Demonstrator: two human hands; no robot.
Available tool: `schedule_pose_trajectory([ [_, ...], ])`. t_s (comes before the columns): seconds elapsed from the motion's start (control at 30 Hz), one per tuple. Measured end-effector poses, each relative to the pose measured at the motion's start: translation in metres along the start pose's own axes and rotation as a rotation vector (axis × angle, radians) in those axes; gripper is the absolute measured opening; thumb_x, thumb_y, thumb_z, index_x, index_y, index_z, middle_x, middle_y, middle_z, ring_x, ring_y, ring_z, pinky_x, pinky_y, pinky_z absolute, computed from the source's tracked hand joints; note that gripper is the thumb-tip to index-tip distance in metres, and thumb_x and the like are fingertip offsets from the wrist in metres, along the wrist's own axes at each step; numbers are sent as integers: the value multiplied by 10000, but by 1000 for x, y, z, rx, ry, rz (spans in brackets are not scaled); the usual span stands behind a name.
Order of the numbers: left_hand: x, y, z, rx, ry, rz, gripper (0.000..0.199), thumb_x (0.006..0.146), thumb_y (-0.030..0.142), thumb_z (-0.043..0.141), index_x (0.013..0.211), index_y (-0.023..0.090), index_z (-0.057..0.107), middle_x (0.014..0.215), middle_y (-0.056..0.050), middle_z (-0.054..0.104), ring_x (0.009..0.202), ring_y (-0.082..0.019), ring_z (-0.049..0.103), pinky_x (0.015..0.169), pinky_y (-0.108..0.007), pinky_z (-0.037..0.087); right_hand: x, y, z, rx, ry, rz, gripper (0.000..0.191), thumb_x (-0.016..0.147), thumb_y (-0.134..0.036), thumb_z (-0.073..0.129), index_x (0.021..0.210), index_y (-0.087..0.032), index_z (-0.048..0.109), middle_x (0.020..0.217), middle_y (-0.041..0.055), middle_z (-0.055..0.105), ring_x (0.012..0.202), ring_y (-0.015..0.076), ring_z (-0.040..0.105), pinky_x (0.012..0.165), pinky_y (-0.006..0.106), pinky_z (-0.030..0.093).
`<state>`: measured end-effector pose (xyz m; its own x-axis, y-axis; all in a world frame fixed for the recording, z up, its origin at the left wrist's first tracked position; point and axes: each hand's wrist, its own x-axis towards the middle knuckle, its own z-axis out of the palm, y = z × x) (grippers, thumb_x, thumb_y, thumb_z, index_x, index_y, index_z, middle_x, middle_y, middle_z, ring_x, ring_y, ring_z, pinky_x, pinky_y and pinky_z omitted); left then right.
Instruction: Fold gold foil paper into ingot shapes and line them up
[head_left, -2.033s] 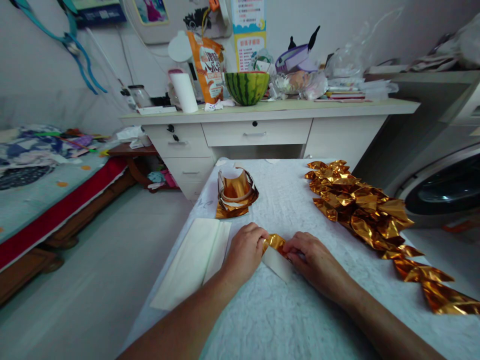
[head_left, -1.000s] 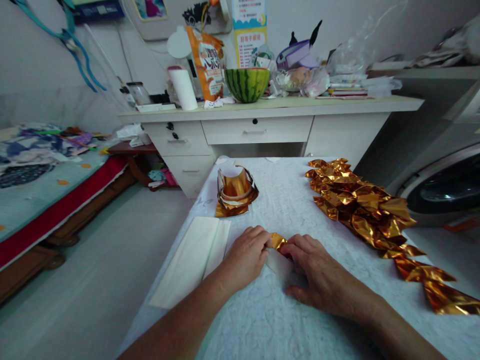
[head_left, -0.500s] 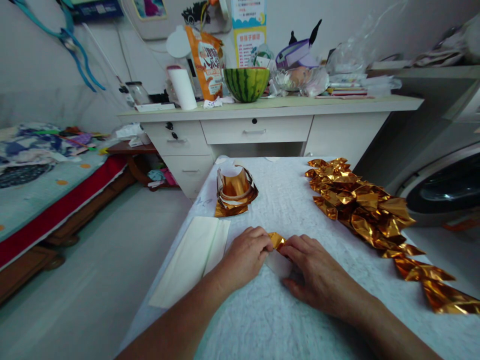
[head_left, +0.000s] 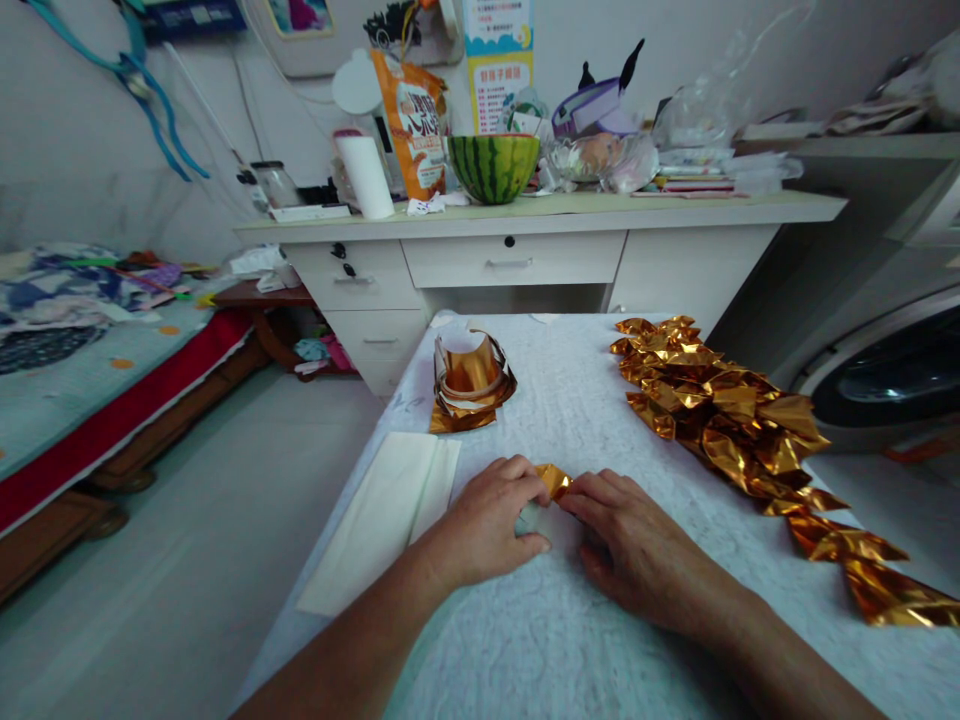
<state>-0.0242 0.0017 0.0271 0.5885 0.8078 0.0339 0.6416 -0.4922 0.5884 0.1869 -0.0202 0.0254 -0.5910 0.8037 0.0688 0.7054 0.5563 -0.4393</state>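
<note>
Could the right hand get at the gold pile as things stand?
Probably yes: the pile lies beyond the right hand, with bare cloth between, though that hand is busy at a gold piece.

Both your left hand (head_left: pixel 495 520) and your right hand (head_left: pixel 626 535) are bare, and so are your left forearm (head_left: pixel 360 630) and right forearm (head_left: pixel 772 635), up to where the lower edge of the view cuts them off. Your forearms look smooth and fairly slender, narrowing towards the wrists and widening again into the backs of the hands. Your knuckles make low, rounded bumps, and the back of your right hand shows faint ridges and creases. Your left thumb has a blunt, rounded tip. Your fingernails are too small to make out clearly, and your upper arms lie outside the view.
</note>
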Motion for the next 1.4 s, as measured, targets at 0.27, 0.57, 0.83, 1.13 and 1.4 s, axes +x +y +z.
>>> schedule_pose_trajectory([
  [0.27,-1,-2,1,15,-7,0,292,714,202,741,973,223,609,1040,-18,563,1018,-213,525,895,-332,436,1,1,-4,6,-24,-4,453,726,-31,566,1135,-208,644,1025,73,624,948,242,530,846,402,414],
  [0.57,-2,4,2,24,5,-16,297,711,269,767,956,230,605,1048,-23,559,1013,-224,526,887,-344,435,1,1,-7,40,-18,-28,393,747,-22,570,1080,-214,648,988,64,632,935,227,547,855,385,421],
  [0.83,-4,9,5,10,32,-49,188,746,228,737,835,204,573,998,-23,547,988,-216,519,851,-331,432,1,-1,-10,80,-18,12,252,745,-70,595,958,-204,608,946,52,610,909,226,521,830,382,412],
  [1.13,-5,6,9,-36,41,-30,195,723,154,720,866,211,601,1022,-22,539,1023,-212,503,895,-340,416,-1,5,-7,106,-24,-36,133,885,-110,543,847,-203,629,948,51,606,884,200,533,794,349,416],
  [1.4,-4,12,10,-23,51,-57,173,767,301,747,841,213,617,979,-16,556,990,-221,500,863,-350,407,3,9,-1,220,23,50,164,910,-128,533,862,-221,659,973,49,621,934,206,546,836,369,418],
])
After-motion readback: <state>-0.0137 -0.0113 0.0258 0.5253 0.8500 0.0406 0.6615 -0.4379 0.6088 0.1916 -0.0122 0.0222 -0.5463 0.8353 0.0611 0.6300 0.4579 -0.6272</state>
